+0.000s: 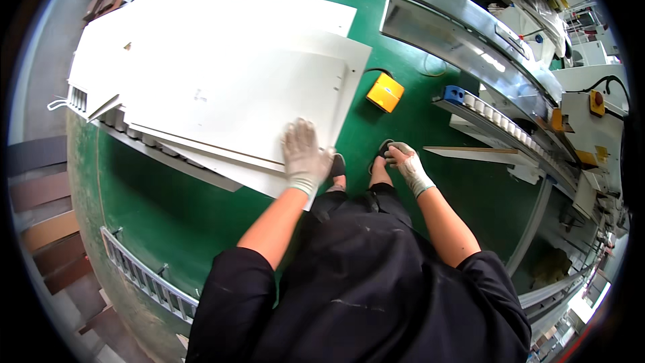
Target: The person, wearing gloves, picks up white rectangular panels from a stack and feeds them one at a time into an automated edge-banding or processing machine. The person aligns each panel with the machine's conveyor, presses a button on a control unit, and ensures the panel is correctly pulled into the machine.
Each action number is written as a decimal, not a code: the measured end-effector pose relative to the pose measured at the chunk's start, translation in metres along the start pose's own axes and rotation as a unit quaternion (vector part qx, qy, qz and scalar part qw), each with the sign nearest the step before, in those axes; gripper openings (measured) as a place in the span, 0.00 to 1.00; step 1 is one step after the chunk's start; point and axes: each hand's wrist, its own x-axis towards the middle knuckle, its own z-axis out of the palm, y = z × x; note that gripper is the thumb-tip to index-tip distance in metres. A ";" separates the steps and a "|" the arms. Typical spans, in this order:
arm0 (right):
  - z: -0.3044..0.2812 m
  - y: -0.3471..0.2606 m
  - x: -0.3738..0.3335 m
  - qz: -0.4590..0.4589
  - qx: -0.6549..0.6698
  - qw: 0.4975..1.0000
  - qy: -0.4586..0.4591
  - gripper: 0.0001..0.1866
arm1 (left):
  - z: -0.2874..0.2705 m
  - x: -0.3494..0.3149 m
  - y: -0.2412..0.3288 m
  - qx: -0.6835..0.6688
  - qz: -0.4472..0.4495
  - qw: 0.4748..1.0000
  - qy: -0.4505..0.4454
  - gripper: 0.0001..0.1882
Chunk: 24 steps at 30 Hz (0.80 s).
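My left hand (304, 156), in a pale work glove, lies flat with its fingers stretched out near the front right corner of the top white panel (248, 107). That panel rests on other large white panels, stacked unevenly with their edges sticking out. My right hand (408, 165), gloved too, hangs in the air to the right of the stack. Its fingers are curled in, and nothing shows in them. Below it is one of my feet in a dark shoe (384, 148).
The panels lie on a roller conveyor (161, 151). A yellow box with a cable (385, 92) sits on the green floor. At right stand a metal machine (463, 33), a row of white rollers (496, 115) and a white board (477, 154). Another roller section (149, 275) is at lower left.
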 end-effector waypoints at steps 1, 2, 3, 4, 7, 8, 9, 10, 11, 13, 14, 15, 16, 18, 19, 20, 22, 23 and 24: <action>0.018 -0.004 0.001 -0.014 0.017 1.000 -0.015 0.21 | 0.001 -0.012 0.009 -0.025 0.018 1.000 0.007 0.50; 0.034 -0.007 -0.001 -0.006 0.014 0.999 -0.046 0.23 | 0.001 -0.023 0.018 -0.040 0.029 0.999 -0.002 0.49; 0.051 -0.007 -0.003 -0.013 -0.002 0.997 -0.080 0.23 | -0.001 -0.037 0.025 -0.049 0.054 0.997 -0.028 0.49; 0.067 -0.006 -0.007 -0.010 -0.022 0.994 -0.106 0.24 | -0.003 -0.048 0.030 -0.050 0.077 0.993 -0.071 0.48; 0.096 -0.003 -0.025 -0.003 -0.027 0.980 -0.198 0.23 | -0.012 -0.069 0.026 -0.148 0.143 0.979 0.006 0.39; 0.101 -0.001 -0.032 0.026 -0.009 0.975 -0.219 0.20 | -0.014 -0.072 0.019 -0.194 0.163 0.966 0.039 0.35; 0.105 0.000 -0.037 0.090 0.035 0.970 -0.224 0.19 | -0.015 -0.072 0.008 -0.222 0.188 0.955 0.052 0.31; 0.108 0.000 -0.043 0.160 0.074 0.958 -0.228 0.18 | -0.014 -0.072 -0.005 -0.210 0.163 0.963 0.049 0.31; 0.111 0.000 -0.047 0.196 0.090 0.950 -0.227 0.17 | -0.013 -0.072 -0.020 -0.198 0.138 0.969 0.045 0.31; 0.116 -0.002 -0.053 0.170 0.097 0.947 -0.256 0.17 | -0.008 -0.075 -0.053 -0.171 0.039 0.984 -0.011 0.31; 0.118 -0.004 -0.057 0.178 0.142 0.944 -0.237 0.18 | -0.006 -0.076 -0.075 -0.155 -0.011 0.988 -0.026 0.31; 0.119 -0.008 -0.059 0.141 0.113 0.951 -0.251 0.17 | -0.003 -0.078 -0.094 -0.092 -0.057 0.990 0.090 0.33; 0.118 -0.013 -0.062 0.124 0.089 0.956 -0.251 0.17 | 0.002 -0.076 -0.109 -0.022 -0.062 0.958 0.279 0.36; 0.115 -0.025 -0.070 0.084 0.066 0.964 -0.242 0.17 | 0.006 -0.064 -0.143 -0.153 -0.314 0.924 0.157 0.40; 0.108 -0.034 -0.075 0.058 0.058 0.965 -0.250 0.17 | 0.005 -0.056 -0.158 -0.217 -0.317 0.898 0.213 0.42; 0.100 -0.044 -0.081 0.035 0.051 0.965 -0.255 0.17 | 0.002 -0.048 -0.170 -0.290 -0.324 0.867 0.244 0.43; 0.083 -0.068 -0.091 -0.033 0.016 0.980 -0.196 0.19 | -0.007 -0.031 -0.186 -0.331 -0.343 0.847 0.236 0.43; 0.077 -0.083 -0.093 -0.059 0.035 0.982 -0.177 0.19 | -0.015 -0.024 -0.192 -0.343 -0.339 0.845 0.231 0.43; 0.069 -0.097 -0.095 -0.086 0.054 0.982 -0.158 0.19 | -0.024 -0.020 -0.194 -0.363 -0.320 0.842 0.238 0.42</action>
